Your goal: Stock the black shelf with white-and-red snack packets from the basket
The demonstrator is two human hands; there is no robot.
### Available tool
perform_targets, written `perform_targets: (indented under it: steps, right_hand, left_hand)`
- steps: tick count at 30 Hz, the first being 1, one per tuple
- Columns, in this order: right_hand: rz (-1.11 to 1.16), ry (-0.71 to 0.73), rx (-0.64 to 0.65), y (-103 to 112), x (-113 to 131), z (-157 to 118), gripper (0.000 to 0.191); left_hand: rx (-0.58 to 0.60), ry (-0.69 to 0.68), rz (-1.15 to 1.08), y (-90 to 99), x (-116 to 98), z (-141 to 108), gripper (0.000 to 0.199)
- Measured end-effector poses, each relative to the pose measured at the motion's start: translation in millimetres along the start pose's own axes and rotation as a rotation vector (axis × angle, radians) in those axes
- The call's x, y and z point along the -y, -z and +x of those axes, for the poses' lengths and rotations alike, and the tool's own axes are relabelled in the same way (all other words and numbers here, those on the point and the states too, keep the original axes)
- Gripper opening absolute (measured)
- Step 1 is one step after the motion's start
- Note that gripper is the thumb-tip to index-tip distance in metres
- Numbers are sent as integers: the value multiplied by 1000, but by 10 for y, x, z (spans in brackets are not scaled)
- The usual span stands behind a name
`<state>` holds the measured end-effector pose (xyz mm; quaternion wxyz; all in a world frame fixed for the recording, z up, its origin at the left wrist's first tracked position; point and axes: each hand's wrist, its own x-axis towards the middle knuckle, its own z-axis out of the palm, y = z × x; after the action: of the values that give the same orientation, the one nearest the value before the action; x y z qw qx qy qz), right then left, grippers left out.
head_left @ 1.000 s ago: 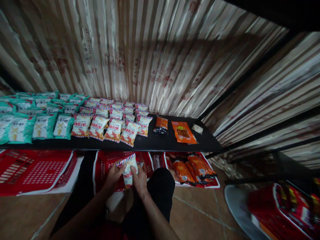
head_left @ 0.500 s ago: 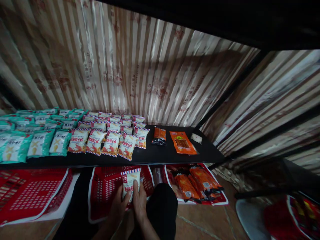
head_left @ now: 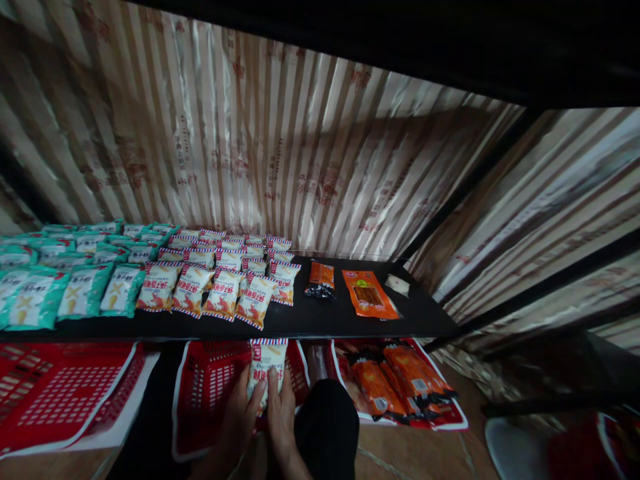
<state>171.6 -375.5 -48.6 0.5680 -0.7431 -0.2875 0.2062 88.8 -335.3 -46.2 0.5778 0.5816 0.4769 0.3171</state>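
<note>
Between my two hands I hold a white snack bag (head_left: 267,363) with a striped top edge and red lettering, upright in front of the shelf edge. My left hand (head_left: 244,403) grips its left side, and my right hand (head_left: 281,403) grips its lower right side with the thumb on the front. Below and behind it is a red basket (head_left: 193,400). On the black shelf (head_left: 320,322) just beyond, several matching snack bags (head_left: 223,293) stand in rows. To their left are rows of teal snack bags (head_left: 83,291).
Right on the shelf lie an orange-and-black packet (head_left: 320,279), a flat orange packet (head_left: 367,293) and a small white packet (head_left: 397,285). Beneath are a left red basket (head_left: 45,393) and a right basket (head_left: 457,421) with orange packs. My knee (head_left: 327,427) is beside my right hand.
The snack bag, still in both hands, has moved slightly right and turned more squarely to face me. My view has tilted a little, so the shelf sits slightly lower.
</note>
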Motion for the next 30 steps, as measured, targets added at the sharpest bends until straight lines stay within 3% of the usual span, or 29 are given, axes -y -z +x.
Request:
perform_targets:
  steps: [4,9,20,25,30]
  right_hand:
    - [10,-100,20,105,57,73,48]
    - [28,-49,-1,179,65,187,47]
    - [27,40,55,376,213,383,51]
    - [15,18,48,392,192,522,51]
    - [-4,40,20,391,187,685,51]
  left_hand:
    - [24,-27,51,-45,-6,10,62]
    - [106,-110,48,-88,21,71,61]
    - [84,-158,27,-240,-222,284,53]
    - [70,-192,129,-296,-330,358,47]
    - [-29,-325,304,-360,-422,447,39]
